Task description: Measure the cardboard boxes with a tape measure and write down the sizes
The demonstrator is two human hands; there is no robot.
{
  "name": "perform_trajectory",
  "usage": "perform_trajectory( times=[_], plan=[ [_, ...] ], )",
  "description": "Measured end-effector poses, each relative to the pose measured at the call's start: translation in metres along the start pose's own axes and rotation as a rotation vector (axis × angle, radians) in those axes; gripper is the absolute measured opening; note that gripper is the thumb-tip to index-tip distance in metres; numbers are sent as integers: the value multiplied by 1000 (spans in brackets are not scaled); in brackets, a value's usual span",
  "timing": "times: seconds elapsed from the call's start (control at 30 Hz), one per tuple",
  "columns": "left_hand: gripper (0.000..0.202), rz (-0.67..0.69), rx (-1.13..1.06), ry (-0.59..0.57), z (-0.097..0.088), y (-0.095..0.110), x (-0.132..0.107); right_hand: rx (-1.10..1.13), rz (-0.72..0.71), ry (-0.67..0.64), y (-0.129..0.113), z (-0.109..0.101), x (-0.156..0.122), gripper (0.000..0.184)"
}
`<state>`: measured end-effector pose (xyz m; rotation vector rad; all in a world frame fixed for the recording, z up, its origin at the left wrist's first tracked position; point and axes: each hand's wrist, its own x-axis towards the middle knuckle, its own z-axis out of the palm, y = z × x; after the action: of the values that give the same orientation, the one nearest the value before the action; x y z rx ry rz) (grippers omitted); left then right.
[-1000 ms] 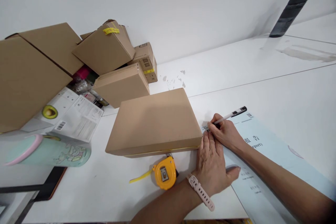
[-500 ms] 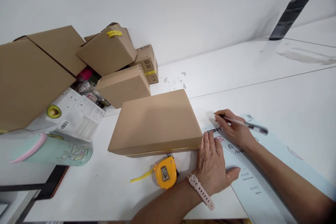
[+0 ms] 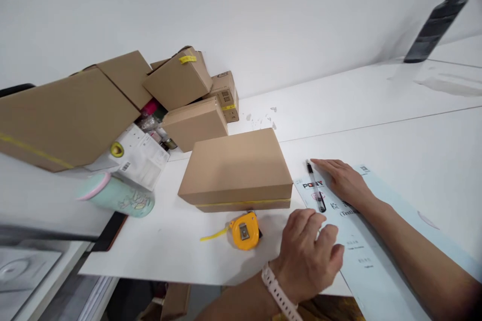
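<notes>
A clear pen with a black grip [image 3: 315,185] lies on the pale blue printed booklet [image 3: 354,230], its upper end on the white table. Beside it, my right hand [image 3: 344,180] rests with fingers stretched out, holding nothing. My left hand [image 3: 311,256], wearing a pink wristband [image 3: 276,288], is held above the table edge and the booklet's left side. Its fingers are loosely bent and a little apart, with nothing seen in them. A closed cardboard box [image 3: 237,168] sits beyond that hand. The yellow tape measure [image 3: 244,230] lies in front of the box, a short length of blade out.
Several cardboard boxes [image 3: 176,80] are piled at the back left. A white carton with an avocado picture [image 3: 141,158] and a mint tumbler [image 3: 124,198] stand at the left. A dark bottle [image 3: 435,25] stands at the back right against the wall.
My right hand has let go of the pen, which now lies on the booklet. My left hand has lifted off the box's corner, drawn back, and its fingers have bent. The view has shifted slightly.
</notes>
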<state>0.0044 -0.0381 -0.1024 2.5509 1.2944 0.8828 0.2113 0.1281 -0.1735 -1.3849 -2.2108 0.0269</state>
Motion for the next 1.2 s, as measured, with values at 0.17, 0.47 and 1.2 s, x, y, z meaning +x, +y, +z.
perform_trajectory(
  times=[0.17,0.47,1.2],
  plan=[
    [34,-414,137,390,-34,-18,-62,103,107,26,5,5,0,63],
    [57,-699,-311,233,-56,-54,-92,287,355,518,-70,-71,11,35],
    [58,-686,-866,505,-179,-76,-50,1407,396,-285,-181,-130,-1,47]
  ],
)
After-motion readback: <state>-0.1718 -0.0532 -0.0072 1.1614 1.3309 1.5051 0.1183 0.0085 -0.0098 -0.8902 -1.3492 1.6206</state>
